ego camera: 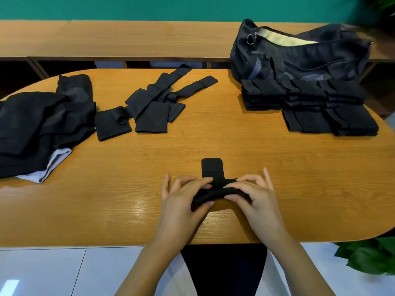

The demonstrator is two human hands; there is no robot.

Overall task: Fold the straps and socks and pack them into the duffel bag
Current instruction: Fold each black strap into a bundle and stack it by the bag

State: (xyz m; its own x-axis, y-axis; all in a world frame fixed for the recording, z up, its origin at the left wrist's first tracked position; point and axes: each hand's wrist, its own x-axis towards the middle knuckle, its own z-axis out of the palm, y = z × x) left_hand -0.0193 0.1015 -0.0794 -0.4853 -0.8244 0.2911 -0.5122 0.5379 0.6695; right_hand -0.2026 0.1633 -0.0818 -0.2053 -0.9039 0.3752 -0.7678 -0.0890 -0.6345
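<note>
head view: the job looks about halfway done. at 2 o'clock on the surface (pixel 128 189) a neat folded stack (pixel 310 107) of black pieces sits touching the front of the duffel bag (pixel 299 56). the bag stands unzipped at 1 o'clock. only pale lining shows through its opening, so packing seems not yet begun. at 11 o'clock a loose bunch of unfolded straps (pixel 154 103) lies spread out. at 9 o'clock a heap of dark fabric (pixel 42 120), probably the socks, waits with a pale grey piece at its near edge.

the piece being worked is one strap (pixel 212 169) at 6 o'clock, near the front edge. its rounded tab lies flat and points to 12 o'clock, and the rest is bunched into a crosswise band. the left hand (pixel 181 201) pinches the band's left end between thumb and curled fingers. the right hand (pixel 256 199) grips the right end the same way, its little finger lifted. both forearms come in from the bottom edge and converge, with the wrists low over the wood. i judge this a fold in progress.
</note>
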